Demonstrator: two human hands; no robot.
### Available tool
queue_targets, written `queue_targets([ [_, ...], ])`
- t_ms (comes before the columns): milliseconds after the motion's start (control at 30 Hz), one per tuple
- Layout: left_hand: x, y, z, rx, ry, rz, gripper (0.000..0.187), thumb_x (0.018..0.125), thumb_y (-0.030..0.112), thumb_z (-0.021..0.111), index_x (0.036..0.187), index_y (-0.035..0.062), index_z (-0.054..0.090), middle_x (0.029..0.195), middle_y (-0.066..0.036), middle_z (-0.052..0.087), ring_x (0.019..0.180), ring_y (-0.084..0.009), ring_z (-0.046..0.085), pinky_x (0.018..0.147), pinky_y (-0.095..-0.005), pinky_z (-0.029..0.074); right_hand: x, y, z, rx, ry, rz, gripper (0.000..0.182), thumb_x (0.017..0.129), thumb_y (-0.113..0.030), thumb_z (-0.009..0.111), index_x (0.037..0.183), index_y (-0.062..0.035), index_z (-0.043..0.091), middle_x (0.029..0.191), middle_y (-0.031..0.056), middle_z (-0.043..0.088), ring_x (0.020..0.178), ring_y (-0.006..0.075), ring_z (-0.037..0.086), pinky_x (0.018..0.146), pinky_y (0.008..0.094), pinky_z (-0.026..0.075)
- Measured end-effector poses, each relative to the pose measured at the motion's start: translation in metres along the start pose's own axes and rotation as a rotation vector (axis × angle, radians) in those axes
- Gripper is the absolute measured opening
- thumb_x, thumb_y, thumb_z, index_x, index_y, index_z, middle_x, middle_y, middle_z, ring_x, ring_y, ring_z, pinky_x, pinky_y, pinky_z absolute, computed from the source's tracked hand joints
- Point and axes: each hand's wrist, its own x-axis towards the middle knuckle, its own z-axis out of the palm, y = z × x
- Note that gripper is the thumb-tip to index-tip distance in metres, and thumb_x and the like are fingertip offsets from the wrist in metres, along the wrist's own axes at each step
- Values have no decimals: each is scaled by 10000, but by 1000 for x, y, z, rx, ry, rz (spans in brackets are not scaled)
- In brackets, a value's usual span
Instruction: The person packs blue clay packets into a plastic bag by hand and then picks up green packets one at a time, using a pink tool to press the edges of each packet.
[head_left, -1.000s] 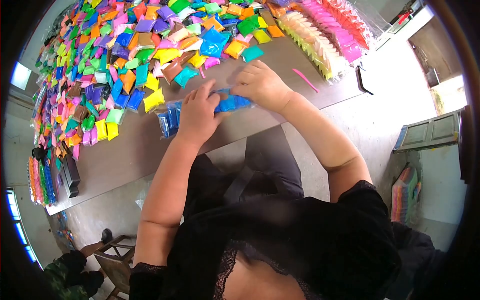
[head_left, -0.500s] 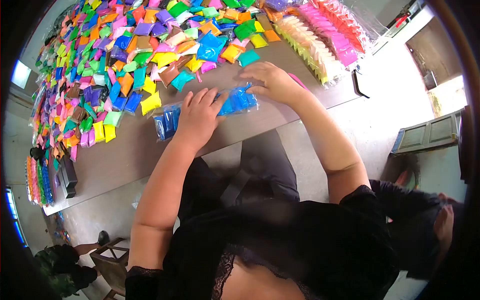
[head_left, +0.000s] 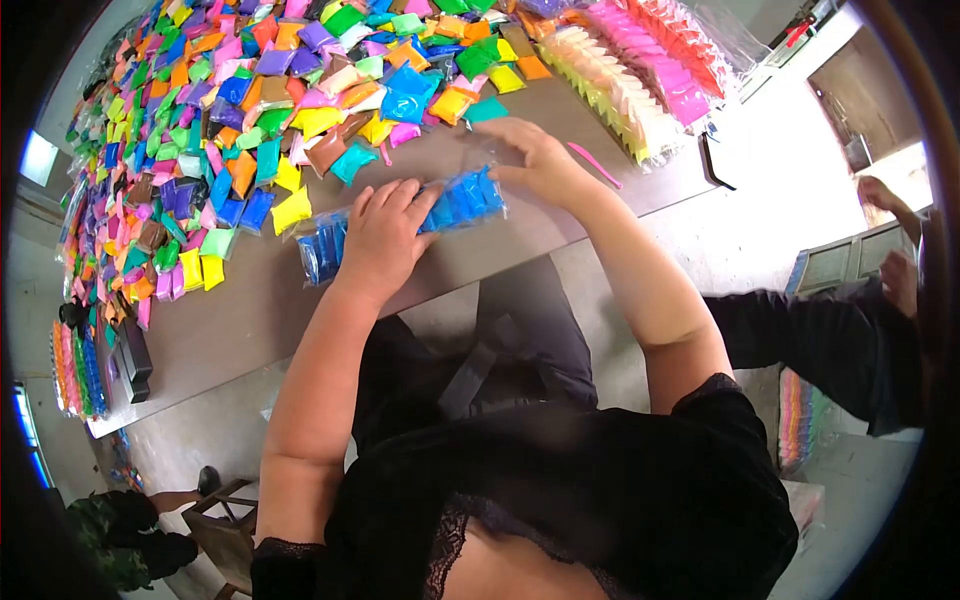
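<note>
A long clear plastic bag (head_left: 463, 199) filled with a row of blue packets lies slantwise on the table near its front edge. My left hand (head_left: 382, 238) rests across the middle of it, fingers bent over the top and thumb along the near side. This hand hides the packets beneath it. At the bag's right end is my right hand (head_left: 540, 165), its fingers stretched out to the left and its thumb near the plastic edge. The thumb and fingers of that hand are apart.
A large heap of colourful small packets (head_left: 320, 120) covers the far left of the table (head_left: 230, 330). Filled rows of pink and cream packets (head_left: 640, 75) lie at the far right. A pink strip (head_left: 594, 165) is beside my right hand. Another person's dark sleeve (head_left: 800, 320) shows at right.
Both hands and the blue bag have shifted slightly left. The pink strip beside my right arm shows more fully. The person at right has moved, with hands now in view.
</note>
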Motion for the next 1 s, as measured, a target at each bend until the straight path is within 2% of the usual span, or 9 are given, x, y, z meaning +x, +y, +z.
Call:
queue_targets([
  [67, 0, -2, 2, 6, 4, 5, 623, 740, 167, 792, 1322, 140, 573, 1312, -78, 555, 1253, -275, 507, 1078, -483, 360, 2, 2, 2, 57, -153, 26, 577, 738, -126, 786, 1291, -134, 620, 1110, 104, 661, 1044, 274, 622, 905, 391, 503],
  [133, -2, -2, 4, 10, 1, 1, 632, 737, 163, 794, 1327, 143, 569, 1314, -77, 554, 1253, -273, 508, 1077, -482, 361, 8, -16, -2, 140, -311, 336, 625, 743, -129, 809, 1331, -122, 597, 1089, 98, 662, 1011, 218, 624, 873, 345, 506],
  [167, -2, -3, 4, 4, 5, 2, 636, 736, 161, 795, 1330, 144, 567, 1317, -78, 553, 1252, -274, 509, 1075, -483, 363, 7, -14, -1, 146, -316, 341, 625, 743, -129, 809, 1331, -122, 597, 1089, 98, 662, 1011, 218, 624, 873, 345, 506],
  [233, -1, -3, 4, -1, 10, 2, 640, 735, 159, 796, 1332, 145, 565, 1320, -79, 552, 1250, -274, 511, 1073, -483, 365, 9, -3, 1, 213, -352, 375, 557, 753, -90, 816, 1280, -98, 634, 1043, 48, 638, 868, 112, 575, 776, 279, 486],
  [367, -1, -3, 3, -44, 19, -3, 637, 738, 157, 794, 1332, 149, 566, 1325, -83, 558, 1243, -282, 518, 1073, -482, 365, 1, 19, 14, 435, -401, 604, 356, 779, -74, 802, 1118, -47, 694, 980, 41, 630, 858, 104, 587, 752, 265, 489],
  [433, -1, -3, 1, -59, 14, -14, 638, 738, 157, 794, 1334, 151, 565, 1328, -84, 560, 1242, -285, 520, 1075, -478, 366, -7, 24, 25, 474, -193, 379, 148, 807, -40, 775, 942, -18, 719, 949, 41, 635, 869, 112, 604, 752, 266, 497],
  [633, 1, -3, -3, -102, -5, -45, 606, 752, 154, 778, 1322, 135, 575, 1320, -101, 576, 1231, -300, 531, 1055, -460, 383, -22, 26, 28, 331, -42, 133, 96, 794, -15, 756, 874, -67, 746, 916, 40, 653, 873, 174, 637, 773, 292, 518],
  [833, 0, -9, -1, -128, 26, -6, 588, 759, 161, 772, 1312, 118, 579, 1310, -113, 587, 1230, -302, 534, 1037, -445, 399, -19, 25, 0, -319, -120, -435, 291, 724, -87, 735, 1006, -157, 728, 959, 5, 664, 876, 224, 640, 754, 345, 538],
  [1000, 4, 2, -3, 96, -9, 40, 671, 773, 132, 746, 1394, 243, 518, 1229, -102, 585, 1182, -285, 557, 1080, -550, 355, -15, 25, -5, -505, -126, -593, 377, 715, -110, 724, 1086, -171, 687, 1012, -3, 656, 884, 195, 631, 754, 344, 529],
])
